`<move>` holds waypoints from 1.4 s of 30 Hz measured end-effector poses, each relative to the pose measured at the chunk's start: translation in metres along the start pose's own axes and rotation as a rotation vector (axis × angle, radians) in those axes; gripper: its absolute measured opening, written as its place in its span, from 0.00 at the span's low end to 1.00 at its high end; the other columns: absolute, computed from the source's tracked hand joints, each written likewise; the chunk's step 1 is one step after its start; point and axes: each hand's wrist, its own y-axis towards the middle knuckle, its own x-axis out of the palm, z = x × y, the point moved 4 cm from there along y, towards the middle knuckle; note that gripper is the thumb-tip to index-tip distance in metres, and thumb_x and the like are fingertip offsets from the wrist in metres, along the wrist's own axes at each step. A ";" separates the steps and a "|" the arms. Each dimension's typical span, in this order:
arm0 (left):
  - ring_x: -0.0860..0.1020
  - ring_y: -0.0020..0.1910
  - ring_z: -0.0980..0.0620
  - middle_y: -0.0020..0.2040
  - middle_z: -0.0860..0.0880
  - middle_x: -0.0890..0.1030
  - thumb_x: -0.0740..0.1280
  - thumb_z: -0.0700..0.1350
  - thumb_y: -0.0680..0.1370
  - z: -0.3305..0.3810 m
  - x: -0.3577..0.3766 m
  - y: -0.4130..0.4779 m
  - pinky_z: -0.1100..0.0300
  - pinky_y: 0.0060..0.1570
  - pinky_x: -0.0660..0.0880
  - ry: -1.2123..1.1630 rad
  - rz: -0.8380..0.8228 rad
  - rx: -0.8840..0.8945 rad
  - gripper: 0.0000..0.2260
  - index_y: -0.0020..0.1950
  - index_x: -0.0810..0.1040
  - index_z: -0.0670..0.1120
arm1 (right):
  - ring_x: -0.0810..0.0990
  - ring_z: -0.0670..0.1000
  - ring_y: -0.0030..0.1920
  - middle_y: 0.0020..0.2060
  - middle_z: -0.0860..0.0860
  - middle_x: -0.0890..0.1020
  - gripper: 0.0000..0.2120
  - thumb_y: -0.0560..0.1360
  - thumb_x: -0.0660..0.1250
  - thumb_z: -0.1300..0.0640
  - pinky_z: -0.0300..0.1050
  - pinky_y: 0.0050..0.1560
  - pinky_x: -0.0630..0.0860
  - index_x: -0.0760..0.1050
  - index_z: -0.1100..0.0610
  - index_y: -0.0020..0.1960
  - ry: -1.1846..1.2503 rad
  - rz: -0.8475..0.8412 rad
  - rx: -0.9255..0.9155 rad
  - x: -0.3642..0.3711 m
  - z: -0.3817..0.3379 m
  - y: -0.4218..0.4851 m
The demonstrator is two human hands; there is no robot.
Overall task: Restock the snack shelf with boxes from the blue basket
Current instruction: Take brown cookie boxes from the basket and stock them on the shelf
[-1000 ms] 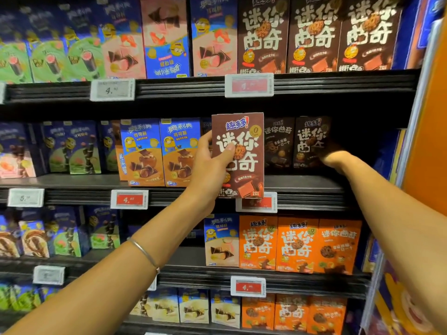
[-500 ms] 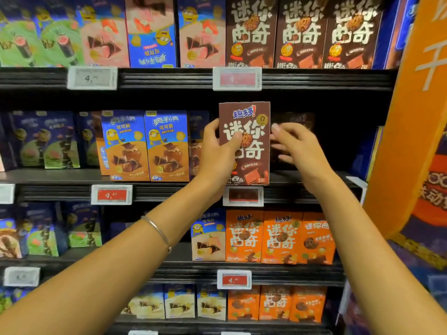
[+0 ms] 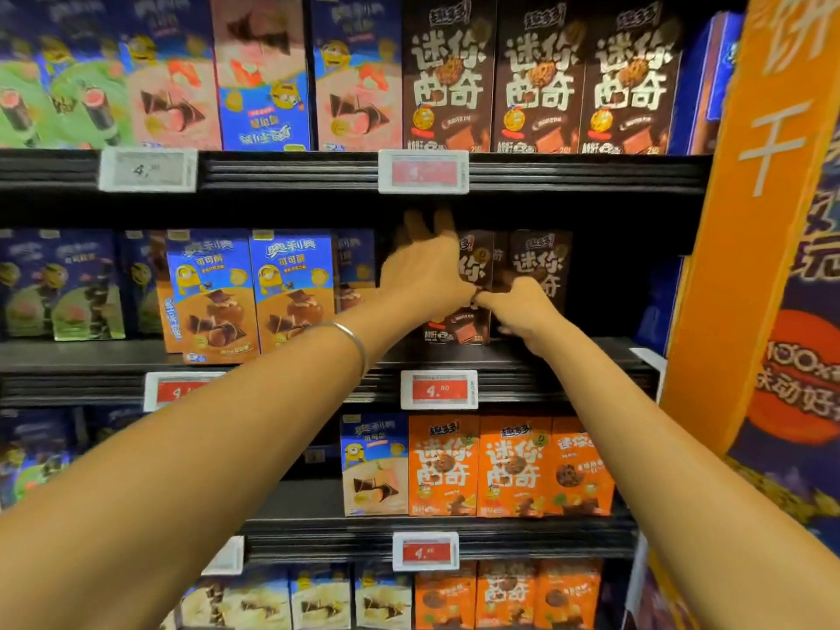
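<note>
Shelf (image 3: 586,356): left hand (image 3: 422,277), right hand (image 3: 522,313) hold brown box (image 3: 478,266).

The cookie box (image 3: 477,320) is dark brown with cream lettering, the wafer boxes (image 3: 209,302) blue over orange
</note>
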 end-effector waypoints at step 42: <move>0.78 0.66 0.39 0.68 0.41 0.78 0.74 0.44 0.80 -0.027 0.016 0.068 0.50 0.63 0.78 0.483 -0.305 0.123 0.25 0.75 0.71 0.43 | 0.67 0.60 0.74 0.76 0.58 0.67 0.43 0.72 0.78 0.57 0.56 0.74 0.66 0.58 0.60 0.78 -0.008 0.151 0.100 -0.044 0.041 0.056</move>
